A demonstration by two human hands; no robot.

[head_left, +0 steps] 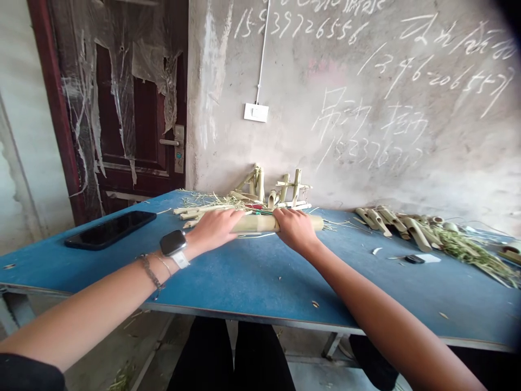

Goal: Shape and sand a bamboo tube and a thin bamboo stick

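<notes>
A thick pale bamboo tube [260, 222] lies crosswise over the blue table, its right end sticking out past my fingers. My left hand [215, 225] is wrapped over its left part, with a smartwatch [173, 243] on that wrist. Around the tube nearer its right end, my right hand [293, 227] is closed too. Just behind are thin bamboo strips [199, 209] and a small bamboo frame [297, 187] of joined pieces. The undersides of both hands' fingers are hidden.
A black phone [109, 231] lies at the table's left. Cut bamboo pieces [380, 220] and a heap of green shavings [459, 244] are at the right, near a small black-and-white object [423, 259]. The table's front edge [244, 316] runs before my knees.
</notes>
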